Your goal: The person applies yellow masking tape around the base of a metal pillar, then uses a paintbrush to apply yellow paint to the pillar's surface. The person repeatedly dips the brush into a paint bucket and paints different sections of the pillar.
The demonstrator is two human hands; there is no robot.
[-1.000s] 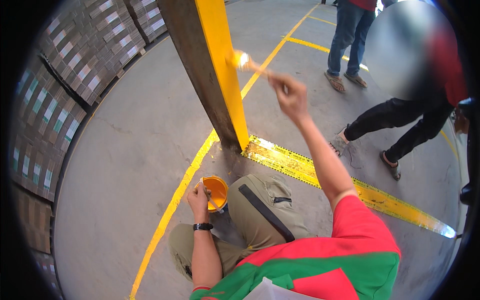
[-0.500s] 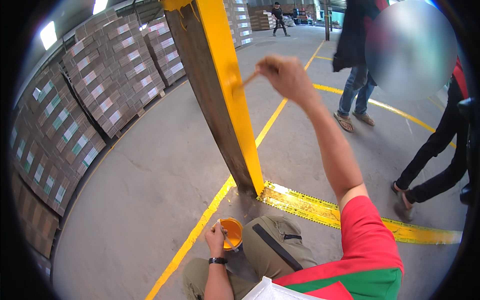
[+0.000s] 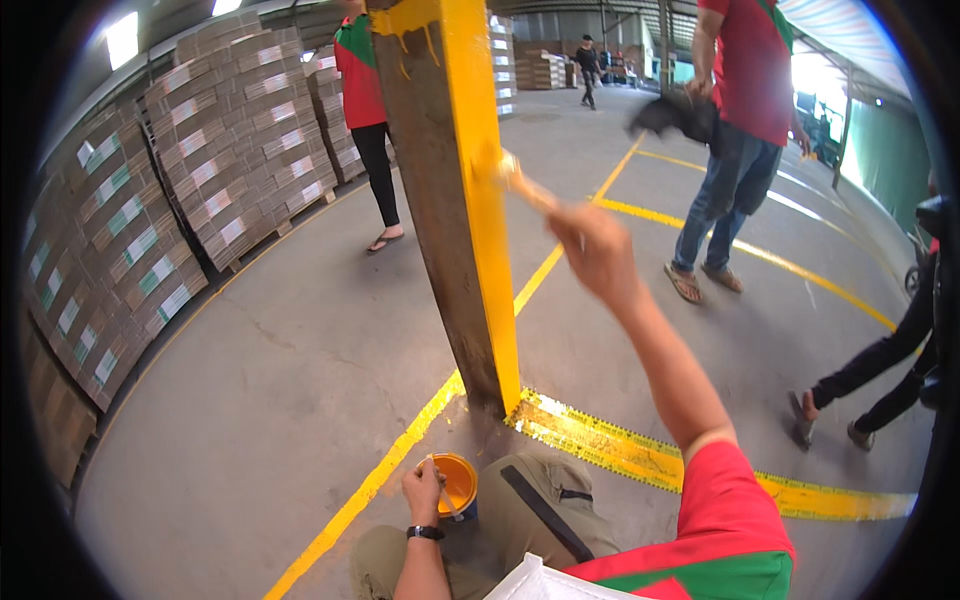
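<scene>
My right hand [image 3: 600,258] is closed round the pale handle of a paintbrush [image 3: 530,190]. Blurred by motion, the brush's head meets the yellow face of an upright post [image 3: 478,235]; the post's side face is bare dark brown with yellow drips near the top. Low down by my knees, my left hand [image 3: 424,492] is closed at the rim of a small paint bucket [image 3: 473,500] with yellow-orange paint inside. A pale strip, apparently the bucket's handle, runs down from these fingers across the opening.
Yellow-black tape [image 3: 600,440] borders a yellow floor strip right of the post's foot. A painted yellow line [image 3: 370,490] runs left of the bucket. Stacked cartons [image 3: 240,140] stand at left. One person [image 3: 365,100] is behind the post, another [image 3: 735,130] at right; dark-trousered legs [image 3: 880,360] show far right.
My right hand has come lower and nearer, the brush still at the post. A person now shows left of the post. The view has shifted, showing more of the person at right.
</scene>
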